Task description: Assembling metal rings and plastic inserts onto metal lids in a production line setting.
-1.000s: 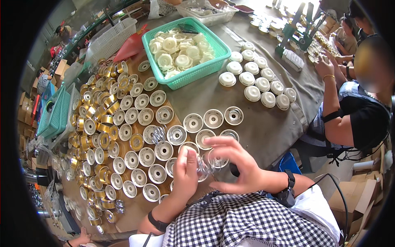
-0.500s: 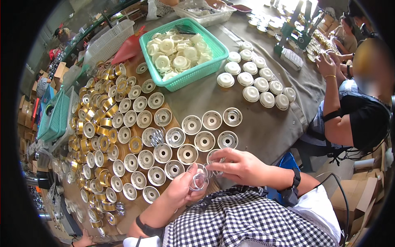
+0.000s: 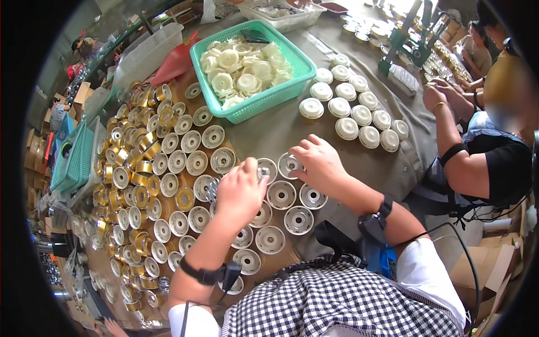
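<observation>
Both my hands reach forward over rows of round white-faced metal cups. My left hand (image 3: 241,188) pinches a shiny coil spring (image 3: 263,172) at one cup, its palm hiding part of the rows. At the neighbouring cup on the right, my right hand (image 3: 319,160) has thumb and fingers around another coil spring (image 3: 291,164). Nearer to me, a cup (image 3: 298,220) has a metal ring of spring inside, while another cup (image 3: 270,240) shows just its white face and centre hole. Loose springs (image 3: 211,189) lie left of my left hand, partly covered by it.
A green basket (image 3: 264,106) of white plastic parts stands beyond my hands. White-capped round pieces (image 3: 359,115) are grouped to its right. Gold-sided cups (image 3: 135,180) pile up at left. A green hand press (image 3: 410,50) stands far right, near a person (image 3: 477,157) working there.
Both hands have moved forward and apart, from holding springs together near my apron to two cups in the far row. The view has shifted slightly.
</observation>
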The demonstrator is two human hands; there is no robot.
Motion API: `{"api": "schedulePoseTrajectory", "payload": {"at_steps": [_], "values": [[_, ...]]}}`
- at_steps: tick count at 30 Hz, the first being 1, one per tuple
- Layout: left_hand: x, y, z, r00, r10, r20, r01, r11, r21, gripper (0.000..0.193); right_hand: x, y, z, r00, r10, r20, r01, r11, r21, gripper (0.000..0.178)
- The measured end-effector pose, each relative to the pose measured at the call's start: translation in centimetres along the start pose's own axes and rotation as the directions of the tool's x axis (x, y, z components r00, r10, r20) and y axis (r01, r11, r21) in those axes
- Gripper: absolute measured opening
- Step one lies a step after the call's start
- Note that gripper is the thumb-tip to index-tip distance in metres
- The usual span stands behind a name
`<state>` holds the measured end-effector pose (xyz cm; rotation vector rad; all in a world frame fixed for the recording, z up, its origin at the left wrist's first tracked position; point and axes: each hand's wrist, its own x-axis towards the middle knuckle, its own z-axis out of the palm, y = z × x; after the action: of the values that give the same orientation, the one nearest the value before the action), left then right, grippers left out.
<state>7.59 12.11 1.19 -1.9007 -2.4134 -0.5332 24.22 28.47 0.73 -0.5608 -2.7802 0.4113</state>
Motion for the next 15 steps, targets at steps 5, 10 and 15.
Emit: {"api": "schedulePoseTrajectory", "payload": {"at_steps": [5, 10, 15], "values": [[3.9, -0.2, 1.6, 0.913, -0.014, 0.408, -0.122, 0.944, 0.306, 0.046, 1.7, 0.0, 1.4, 0.995, 0.041, 0.091, -0.036, 0.998, -0.055, 0.043], [3.8, -0.3, 4.0, 0.970, -0.069, 0.231, -0.027, 0.921, 0.388, 0.056, 1.2, 0.6, 2.0, 0.998, 0.068, 0.007, -0.069, 0.995, 0.072, 0.042], [2.8, 0.6, 4.9, 0.992, -0.050, 0.119, 0.009, 0.945, 0.326, 0.065, 1.3, 0.8, 2.2, 0.996, 0.093, 0.019, -0.094, 0.992, 0.088, 0.048]]}}
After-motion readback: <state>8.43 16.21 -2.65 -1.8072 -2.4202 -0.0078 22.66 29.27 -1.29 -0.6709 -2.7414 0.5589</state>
